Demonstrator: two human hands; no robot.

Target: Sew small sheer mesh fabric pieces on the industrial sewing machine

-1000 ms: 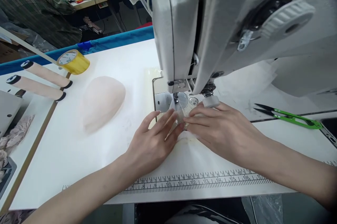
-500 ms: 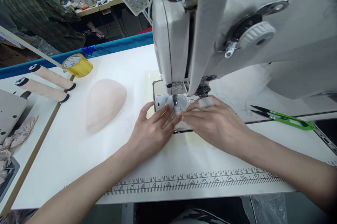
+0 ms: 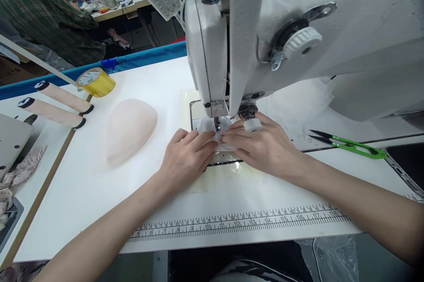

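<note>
A small piece of sheer white fabric (image 3: 226,146) lies at the presser foot (image 3: 217,123) of the sewing machine (image 3: 202,52). On its left side, my left hand (image 3: 186,153) pinches the fabric, fingers bent close to the needle. From the right, my right hand (image 3: 265,144) grips the same piece, with its upper fingers partly hidden behind the machine's white knob (image 3: 252,124). Both sets of fingertips nearly meet in front of the foot. Much of the fabric is covered by the fingers.
A pale, sheer cup-shaped piece (image 3: 132,129) lies left of my hands. Yellow tape (image 3: 99,83) and two thread spools (image 3: 53,112) are farther left. Green thread snips (image 3: 351,146) and a phone (image 3: 407,162) lie right. A person in a plaid shirt (image 3: 49,21) sits beyond the table.
The fingers of my left hand have drawn together, its index finger no longer stretched out. Both hands have closed in on the fabric at the foot. The camera view has shifted slightly.
</note>
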